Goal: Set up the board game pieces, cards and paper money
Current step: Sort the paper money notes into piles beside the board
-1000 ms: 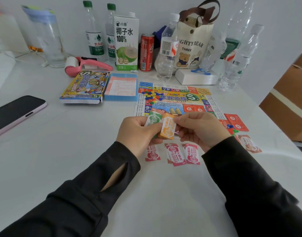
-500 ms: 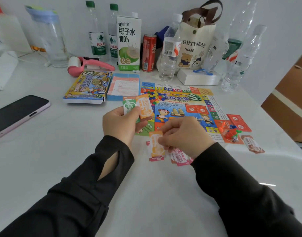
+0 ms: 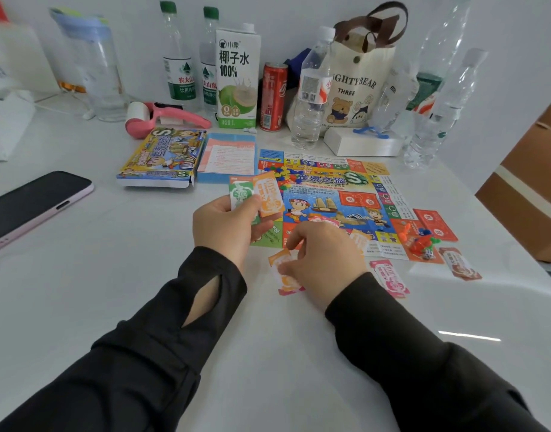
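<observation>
We see the left hand (image 3: 227, 226) with thumb and fingers clamped on a fan of paper money (image 3: 255, 196), a green note in front and an orange one behind, raised over the near-left corner of the board (image 3: 330, 188). The right hand (image 3: 324, 260) is low on the table (image 3: 80, 275), its curled fingertips pinching an orange note (image 3: 282, 271) that lies flat across a pink note (image 3: 291, 291).

A second ago both hands met at the fan above the table. Now they are apart, and the right hand has brought one orange note down.

Another pink note (image 3: 389, 277) lies just beside the right sleeve. Red cards (image 3: 436, 229) and plastic pieces (image 3: 420, 244) sit at the board's right edge, and the game box (image 3: 161, 157) lies to its left. A phone (image 3: 34, 204) rests far left. Bottles (image 3: 177, 57), a carton (image 3: 238, 76), a can (image 3: 274, 96) and a tote bag (image 3: 358, 85) line the white wall (image 3: 299, 14). A cardboard box (image 3: 530, 188) stands at the right.
</observation>
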Tool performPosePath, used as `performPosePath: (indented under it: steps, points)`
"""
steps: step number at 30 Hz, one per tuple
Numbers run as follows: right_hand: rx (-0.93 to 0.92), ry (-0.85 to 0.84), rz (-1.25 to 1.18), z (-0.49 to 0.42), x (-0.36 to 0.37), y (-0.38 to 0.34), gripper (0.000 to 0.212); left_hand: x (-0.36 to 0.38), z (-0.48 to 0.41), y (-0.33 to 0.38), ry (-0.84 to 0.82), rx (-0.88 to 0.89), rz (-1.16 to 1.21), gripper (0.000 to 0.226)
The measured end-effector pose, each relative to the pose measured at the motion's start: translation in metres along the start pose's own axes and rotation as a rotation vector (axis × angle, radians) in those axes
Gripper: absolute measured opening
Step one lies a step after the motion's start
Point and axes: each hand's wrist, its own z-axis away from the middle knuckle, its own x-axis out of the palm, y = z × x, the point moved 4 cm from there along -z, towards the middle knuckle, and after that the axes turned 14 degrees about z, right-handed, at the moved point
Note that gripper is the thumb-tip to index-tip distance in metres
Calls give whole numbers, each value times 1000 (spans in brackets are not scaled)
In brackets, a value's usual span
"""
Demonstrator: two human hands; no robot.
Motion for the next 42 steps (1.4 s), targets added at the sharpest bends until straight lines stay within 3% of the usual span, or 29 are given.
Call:
performPosePath:
  steps: [3, 5, 8, 10, 15, 21, 24, 31, 36, 42]
  points:
    - [8, 17, 57, 1, -1, 2, 27, 0, 1, -1, -13, -19, 1, 21]
    - [30, 140, 47, 3, -8, 8, 23, 2, 2, -1, -32, -39, 3, 20]
    - [99, 396, -213, 8, -25, 25, 25, 7, 8, -3, -103, -90, -38, 22]
    - [111, 451, -412, 7, -31, 34, 29, 13, 13, -6, -177, -109, -98, 21]
    - [103, 310, -653, 5, -26, 39, 21, 24, 26, -10, -315, -138, -183, 17]
    - [135, 32, -1111, 2, -18, 46, 25, 26, 31, -14, -367, -337, 39, 7]
    - [164, -51, -1277, 1, -14, 45, 33, 28, 34, -14, -384, -416, 122, 13]
    - [175, -95, -1299, 0, -10, 47, 29, 26, 31, -15, -370, -359, 46, 5]
    - [170, -2, -1093, 1, -14, 48, 25, 25, 29, -14, -374, -177, -123, 7]
    - [175, 50, -961, 2, -15, 47, 28, 23, 26, -12, -321, -91, -182, 16]
